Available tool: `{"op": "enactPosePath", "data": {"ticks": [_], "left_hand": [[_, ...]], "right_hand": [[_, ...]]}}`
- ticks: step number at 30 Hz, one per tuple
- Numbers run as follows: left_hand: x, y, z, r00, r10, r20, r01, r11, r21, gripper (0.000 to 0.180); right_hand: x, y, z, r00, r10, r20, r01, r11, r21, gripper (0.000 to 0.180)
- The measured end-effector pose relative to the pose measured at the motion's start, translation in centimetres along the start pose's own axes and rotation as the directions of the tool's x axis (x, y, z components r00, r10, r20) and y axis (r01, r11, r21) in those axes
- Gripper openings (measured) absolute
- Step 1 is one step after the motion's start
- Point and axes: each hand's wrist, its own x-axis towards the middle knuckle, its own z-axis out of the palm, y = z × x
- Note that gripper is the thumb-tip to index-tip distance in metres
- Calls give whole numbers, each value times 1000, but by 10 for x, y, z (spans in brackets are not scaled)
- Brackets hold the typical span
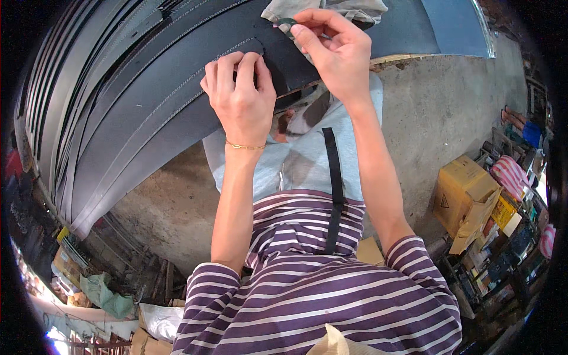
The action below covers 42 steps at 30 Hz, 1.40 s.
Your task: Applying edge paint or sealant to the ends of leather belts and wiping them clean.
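Note:
Long dark grey strips with pale stitched edges (148, 112) lie overlapping on the work surface and fan out to the left. My left hand (239, 89) is closed over the end of a stitched strip near the front edge. Its fingertips curl down out of sight, so what they grip is hidden. Farther back and to the right, my right hand (337, 50) pinches a small dark green rounded piece (287, 22) between thumb and forefinger. Just behind that piece lies a crumpled greyish cloth (358, 8), partly covered by my right hand.
The dark tabletop (402, 29) extends to the right and ends at a worn edge. A black strap (334, 177) hangs down over my front. At the right, a cardboard box (464, 189) stands beside a red-and-white striped bag (510, 176). A green bag (106, 296) lies lower left among clutter.

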Motion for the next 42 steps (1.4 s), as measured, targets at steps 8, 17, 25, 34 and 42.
{"op": "enactPosePath", "data": {"ticks": [8, 17, 25, 34, 42], "left_hand": [[1, 1, -5, 997, -20, 79, 17, 999, 46, 12], [-1, -2, -8, 990, -19, 142, 14, 999, 36, 19], [-4, -3, -6, 995, -25, 95, 24, 1000, 16, 20], [1, 23, 6, 973, -226, -44, 228, 972, 51, 27], [-7, 18, 6, 982, -165, -97, 169, 985, 33, 15]], "right_hand": [[-4, -11, 10, 997, -75, 32, 79, 978, -195, 15], [-4, -15, 12, 964, -222, 149, 265, 868, -420, 14], [-4, -16, 13, 960, -223, 170, 277, 852, -444, 12], [-3, -10, 16, 987, -133, -89, 103, 954, -282, 12], [-2, -7, 14, 988, -134, -78, 109, 957, -268, 12]]}}
